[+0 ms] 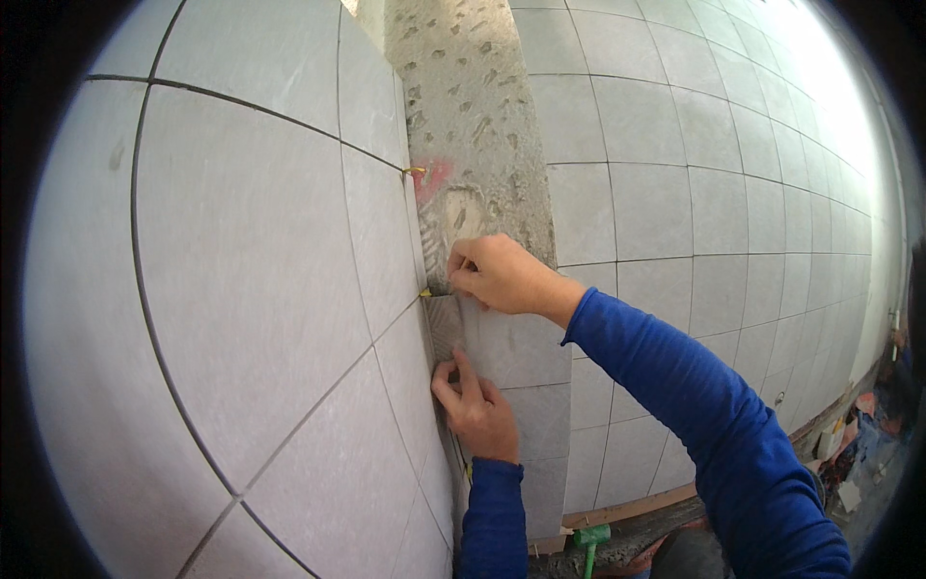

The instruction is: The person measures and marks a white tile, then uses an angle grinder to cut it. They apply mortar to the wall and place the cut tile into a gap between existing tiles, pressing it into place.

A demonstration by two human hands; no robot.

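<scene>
My right hand (497, 275) is at the upper edge of a grey tile (521, 347) on the narrow wall strip. Its thumb and fingers are pinched together, and whatever they hold is too small to make out. Lower down, my left hand (479, 415) rests at the inner corner with its fingers bent and apart. One fingertip touches the lower end of a narrow grey piece with diagonal ridges (444, 328). Beside that piece's top, a small yellow spacer (425, 292) sticks out of the joint. Both forearms wear blue sleeves.
Large pale tiles (260, 222) cover the left wall. Above my right hand is rough pitted concrete (463, 87) with a red mark (431, 179) and another yellow spacer (415, 171). Smaller grey tiles (651, 212) line the right wall. A green mallet (591, 538) lies below, near scattered debris (849, 497).
</scene>
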